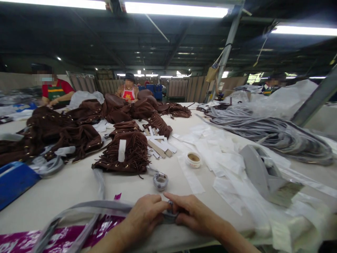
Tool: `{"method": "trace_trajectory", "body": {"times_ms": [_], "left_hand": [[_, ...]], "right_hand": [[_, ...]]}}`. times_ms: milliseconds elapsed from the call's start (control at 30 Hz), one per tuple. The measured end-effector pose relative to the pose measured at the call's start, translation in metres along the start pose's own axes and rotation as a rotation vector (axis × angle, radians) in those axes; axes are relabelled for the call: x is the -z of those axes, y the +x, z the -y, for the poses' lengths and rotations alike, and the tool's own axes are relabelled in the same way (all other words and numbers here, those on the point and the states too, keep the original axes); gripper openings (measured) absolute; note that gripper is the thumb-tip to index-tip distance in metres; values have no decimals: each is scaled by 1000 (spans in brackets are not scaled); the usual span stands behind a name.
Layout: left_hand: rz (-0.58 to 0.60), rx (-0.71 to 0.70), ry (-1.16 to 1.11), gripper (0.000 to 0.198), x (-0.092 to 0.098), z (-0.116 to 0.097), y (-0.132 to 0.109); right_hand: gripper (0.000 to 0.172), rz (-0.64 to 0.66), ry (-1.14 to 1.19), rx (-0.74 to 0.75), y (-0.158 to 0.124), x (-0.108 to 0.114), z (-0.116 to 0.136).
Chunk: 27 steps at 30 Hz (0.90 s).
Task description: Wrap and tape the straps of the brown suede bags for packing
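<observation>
Cream tabletop [76, 186] below, left hand [146, 213] and right hand [194, 213] apparently pinching a grey strap [170, 219]

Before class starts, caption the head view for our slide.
Left hand and right hand meet on a gray strip, with a fringed, eyeleted brown piece beyond.

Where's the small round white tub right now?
In the head view, the tub stands just right of centre, beyond the right hand and right of the small gray coil.

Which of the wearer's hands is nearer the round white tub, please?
Right: the right hand is on the near side of the tub; the left hand is farther off, to its near left.
</observation>
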State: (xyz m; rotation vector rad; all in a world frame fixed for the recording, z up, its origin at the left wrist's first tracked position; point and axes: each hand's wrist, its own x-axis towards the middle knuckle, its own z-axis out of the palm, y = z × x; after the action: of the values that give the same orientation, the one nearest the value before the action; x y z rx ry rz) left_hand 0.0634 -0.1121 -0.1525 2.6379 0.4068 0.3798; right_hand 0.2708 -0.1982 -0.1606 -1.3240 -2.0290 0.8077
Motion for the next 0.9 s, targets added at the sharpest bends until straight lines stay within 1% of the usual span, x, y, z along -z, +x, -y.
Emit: {"method": "trace_trajectory", "body": {"times_ms": [67, 100, 167, 233, 300, 367, 400, 433, 533, 567, 600, 633, 700, 767, 800, 833, 867, 900], "left_hand": [[38, -47, 70, 31, 5, 1, 2], [42, -58, 96, 27, 3, 0, 4], [25, -26, 157, 20, -10, -5, 8], [-12, 54, 223, 21, -28, -12, 12], [-51, 116, 254, 24, -44, -19, 13], [-83, 126, 228, 23, -48, -22, 11], [-84, 114, 204, 21, -45, -22, 10], [-68, 92, 181, 20, -38, -21, 9], [32, -2, 138, 26, -12, -14, 9], [58, -31, 135, 27, -6, -12, 10], [74, -45, 137, 26, -3, -11, 12], [78, -30, 147, 23, -4, -11, 14], [58, 82, 194, 17, -17, -15, 18], [10, 219, 239, 19, -37, -22, 20], [-18, 256, 240, 22, -46, -26, 19], [-40, 270, 224, 24, -53, -29, 18], [-52, 265, 197, 26, -56, -31, 16], [-49, 244, 166, 27, -55, -31, 14]], "right_hand": [[65, 45, 50, 27, 1, 9, 0], [65, 58, 42, 23, 1, 11, 1], [69, 56, -63, -12, 1, 9, 6], [77, 10, -224, -91, 0, 1, 15], [83, -31, -368, -215, -1, -10, 22], [82, -33, -422, -302, -3, -16, 26], [80, -28, -412, -298, -4, -16, 26], [78, -24, -378, -256, -5, -14, 24], [71, -4, -219, -52, -10, 1, 13], [68, 10, -181, -14, -11, 6, 10], [67, 18, -156, -1, -11, 9, 8], [67, 15, -143, -12, -11, 10, 7], [74, -26, -168, -85, -10, 3, 8], [80, -85, -266, -198, -8, -10, 10], [82, -101, -321, -241, -8, -16, 11], [83, -105, -364, -258, -9, -21, 11], [82, -104, -377, -245, -10, -23, 11], [81, -93, -354, -204, -12, -22, 9]]}}
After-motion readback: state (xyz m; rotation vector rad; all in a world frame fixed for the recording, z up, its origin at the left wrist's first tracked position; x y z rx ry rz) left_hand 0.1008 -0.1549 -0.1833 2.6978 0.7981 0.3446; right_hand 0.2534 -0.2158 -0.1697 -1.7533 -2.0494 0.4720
